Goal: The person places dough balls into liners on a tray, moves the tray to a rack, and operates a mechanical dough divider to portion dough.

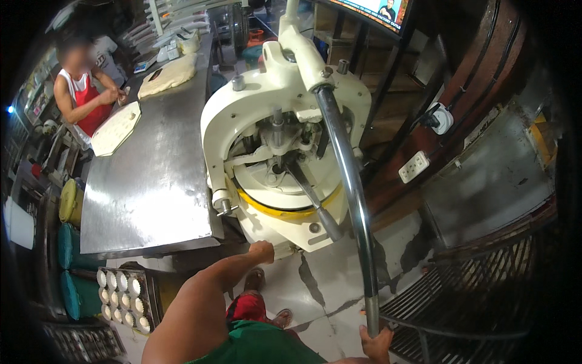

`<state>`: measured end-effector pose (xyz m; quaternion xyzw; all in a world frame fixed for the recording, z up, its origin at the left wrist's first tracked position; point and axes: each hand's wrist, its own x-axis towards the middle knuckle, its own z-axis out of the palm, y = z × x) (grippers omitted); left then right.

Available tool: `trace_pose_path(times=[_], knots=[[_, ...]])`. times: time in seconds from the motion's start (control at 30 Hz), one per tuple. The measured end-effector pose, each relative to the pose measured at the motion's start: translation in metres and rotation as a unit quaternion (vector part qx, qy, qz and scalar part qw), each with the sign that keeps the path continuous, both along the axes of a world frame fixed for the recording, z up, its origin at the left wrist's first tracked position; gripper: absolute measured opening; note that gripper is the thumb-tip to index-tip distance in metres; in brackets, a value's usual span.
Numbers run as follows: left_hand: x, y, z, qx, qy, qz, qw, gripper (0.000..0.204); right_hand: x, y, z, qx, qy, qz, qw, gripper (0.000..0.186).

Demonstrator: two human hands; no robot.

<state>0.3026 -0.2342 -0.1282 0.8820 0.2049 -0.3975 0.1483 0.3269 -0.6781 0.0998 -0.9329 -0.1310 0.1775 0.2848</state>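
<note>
My right hand (pixel 377 344) is wrapped round the lower end of a long metal lever (pixel 348 158), which slants down from the top of a cream-coloured dough divider (pixel 221 115). On the divider's front, a short grey-handled lever (pixel 327 221) points down over the round head, above a yellow ring (pixel 282 212). Below, beside the machine's base, my left hand (pixel 262 250) is curled into a fist, and I see nothing in it. It is close to the near corner of the steel table (pixel 145 182) and does not appear to touch the short lever.
A large slab of dough (pixel 170 77) and a pale board (pixel 116 130) lie on the table; a person in a red apron (pixel 85 91) works beside it. Low at left stands a tray of filled moulds (pixel 124 297). A dark slatted rack (pixel 467 297) is at right.
</note>
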Motion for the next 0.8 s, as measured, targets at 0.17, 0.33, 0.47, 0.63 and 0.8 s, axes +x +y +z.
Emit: trace_pose_path(times=[0.17, 0.33, 0.47, 0.63, 0.8], knots=[[-0.034, 0.027, -0.027, -0.007, -0.090, 0.072, 0.993, 0.030, 0.011, -0.001, -0.021, 0.063, -0.012, -0.004, 0.998, 0.034], [-0.017, 0.025, 0.016, -0.019, -0.034, 0.065, 0.997, 0.029, 0.004, -0.013, -0.034, 0.054, -0.011, -0.004, 0.998, 0.031], [-0.119, 0.058, -0.099, -0.067, -0.134, 0.143, 0.978, 0.017, 0.010, -0.003, -0.027, 0.026, -0.060, 0.011, 0.998, 0.032], [-0.176, 0.052, -0.168, -0.039, 0.005, 0.171, 0.984, 0.021, -0.005, -0.013, -0.019, -0.003, 0.031, -0.009, 0.999, 0.033], [-0.187, 0.073, -0.191, -0.018, -0.032, 0.161, 0.986, 0.029, -0.001, -0.013, -0.041, 0.056, -0.012, -0.076, 0.995, 0.026]])
